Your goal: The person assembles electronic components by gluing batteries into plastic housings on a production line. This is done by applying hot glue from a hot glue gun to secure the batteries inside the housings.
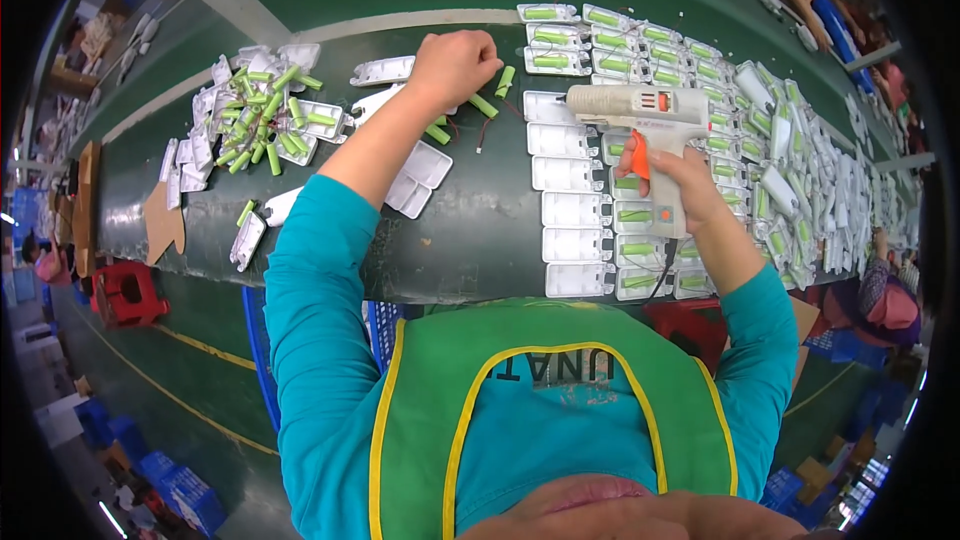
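My right hand [680, 180] is wrapped round a pale hot glue gun [640, 105] with an orange trigger. The gun's nozzle points left, over a white plastic casing half [545, 108] at the left edge of the rows. My left hand [455, 65] is closed above the table, its fingers curled; whether anything is in them is hidden. Close by it lie a green battery cell [505, 81] and another green cell [484, 105] with thin wires. Empty white casings [568, 210] run down a column, while casings beside them [635, 212] hold green cells.
A pile of green cells and white casings [265, 105] lies to the left on the dark green table [430, 260]. Loose casings [420, 178] lie in the middle. More filled casings [800, 190] crowd the right. A red stool [128, 293] stands on the floor. Other people work beyond.
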A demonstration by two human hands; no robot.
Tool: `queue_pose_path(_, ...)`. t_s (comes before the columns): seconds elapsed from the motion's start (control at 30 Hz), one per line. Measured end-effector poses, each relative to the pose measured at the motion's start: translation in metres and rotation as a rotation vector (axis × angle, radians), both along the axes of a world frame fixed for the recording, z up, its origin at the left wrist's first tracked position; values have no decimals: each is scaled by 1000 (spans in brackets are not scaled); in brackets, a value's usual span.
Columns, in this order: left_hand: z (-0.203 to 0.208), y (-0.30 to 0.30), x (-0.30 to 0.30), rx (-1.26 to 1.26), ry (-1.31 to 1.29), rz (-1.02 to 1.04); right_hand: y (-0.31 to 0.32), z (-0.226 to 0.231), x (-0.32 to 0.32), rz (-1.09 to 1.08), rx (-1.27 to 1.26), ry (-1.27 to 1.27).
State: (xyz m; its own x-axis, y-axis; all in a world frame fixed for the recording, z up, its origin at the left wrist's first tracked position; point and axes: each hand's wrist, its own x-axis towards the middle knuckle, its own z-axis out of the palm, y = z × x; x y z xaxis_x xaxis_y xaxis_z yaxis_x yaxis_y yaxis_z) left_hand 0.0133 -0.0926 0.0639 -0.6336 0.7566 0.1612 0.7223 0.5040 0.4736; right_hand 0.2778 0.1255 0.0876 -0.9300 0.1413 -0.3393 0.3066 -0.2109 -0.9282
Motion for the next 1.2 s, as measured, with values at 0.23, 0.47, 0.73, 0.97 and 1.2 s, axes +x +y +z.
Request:
queue_pose_path(0.23, -35, 7, 0, 17, 108, 9, -10, 2, -8, 33, 52, -80)
queue_pose_path(0.47, -20, 14, 13, -231, 298, -35, -11, 0, -14, 49, 129, -90)
queue_pose_path(0.73, -26, 19, 8, -305, 146, 13, -3, 2, -5, 34, 182, -74)
queue_pose_path(0.97, -17, 7, 3, 424, -481, 125, -1, 4, -2, 49, 204, -105)
queue_pose_path(1.2, -4, -2, 12, 541, -980, -11, 7, -2, 7, 19, 72, -53)
